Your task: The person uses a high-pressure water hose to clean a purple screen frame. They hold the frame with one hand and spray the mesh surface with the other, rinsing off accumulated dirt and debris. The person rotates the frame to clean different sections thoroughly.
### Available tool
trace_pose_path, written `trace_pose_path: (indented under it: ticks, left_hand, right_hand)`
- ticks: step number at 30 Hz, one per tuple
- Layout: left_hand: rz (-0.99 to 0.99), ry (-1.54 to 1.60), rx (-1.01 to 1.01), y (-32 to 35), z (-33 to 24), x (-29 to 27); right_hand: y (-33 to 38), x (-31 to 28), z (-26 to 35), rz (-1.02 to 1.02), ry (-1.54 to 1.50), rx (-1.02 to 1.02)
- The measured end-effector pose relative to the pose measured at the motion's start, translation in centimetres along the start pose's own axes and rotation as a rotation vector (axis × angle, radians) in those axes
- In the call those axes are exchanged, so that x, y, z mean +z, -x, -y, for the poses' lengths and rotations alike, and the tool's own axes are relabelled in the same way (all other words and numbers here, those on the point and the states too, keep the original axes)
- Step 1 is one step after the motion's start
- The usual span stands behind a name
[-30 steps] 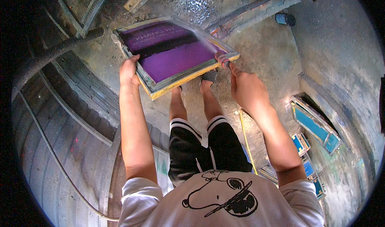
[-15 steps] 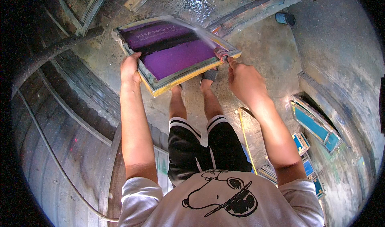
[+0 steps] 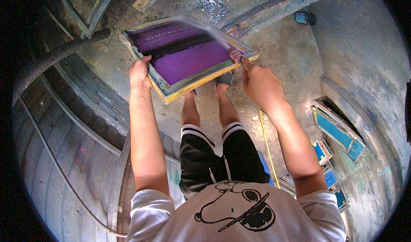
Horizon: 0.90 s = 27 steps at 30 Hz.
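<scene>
My left hand (image 3: 139, 72) is closed on the left edge of a screen-printing frame (image 3: 188, 89), thumb over the rim. Purple mesh (image 3: 188, 65) with a dark band and pale lettering fills the frame, which is held up at a tilt in front of my legs. My right hand (image 3: 262, 83) grips a hose nozzle (image 3: 235, 56) with a reddish tip, by the frame's right corner. A whitish water spray (image 3: 218, 37) runs from the tip toward the far edge. A yellow hose (image 3: 269, 148) hangs below my right forearm; the nozzle's handle is mostly hidden by my fingers.
Wet concrete floor (image 3: 209, 4) glistens beyond the frame. A low ledge (image 3: 274, 11) and a dark blue can (image 3: 305, 18) are at the far right. Several blue-meshed frames (image 3: 336, 128) lean by the right wall. Corrugated metal sheeting (image 3: 55, 156) and a thick pipe (image 3: 64, 60) are on the left.
The yellow hose has swung slightly right and hangs straighter. My hands and the frame have barely moved; water still sprays across the mesh.
</scene>
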<state>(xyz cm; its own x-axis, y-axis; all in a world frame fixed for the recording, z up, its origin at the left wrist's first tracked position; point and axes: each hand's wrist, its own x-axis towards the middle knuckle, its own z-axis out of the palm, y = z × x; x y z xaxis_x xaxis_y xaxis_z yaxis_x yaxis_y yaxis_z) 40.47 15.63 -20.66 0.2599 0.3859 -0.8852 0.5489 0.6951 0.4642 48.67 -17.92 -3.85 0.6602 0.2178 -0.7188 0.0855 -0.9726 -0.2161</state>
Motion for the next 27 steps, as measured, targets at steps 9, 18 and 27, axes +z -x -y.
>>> trace_pose_path:
  ticks: [9,18,27]
  left_hand:
    - [0.001,-0.003,-0.014,0.3,0.0,0.2]
    - [-0.017,-0.01,-0.033,-0.3,0.0,-0.6]
    - [-0.021,-0.007,-0.051,0.6,-0.2,0.3]
  right_hand:
    - [-0.1,0.5,0.0,-0.002,-0.009,-0.01]
    - [-0.4,1.0,-0.1,0.04,-0.02,0.02]
    - [-0.4,1.1,-0.3,0.002,-0.056,0.023]
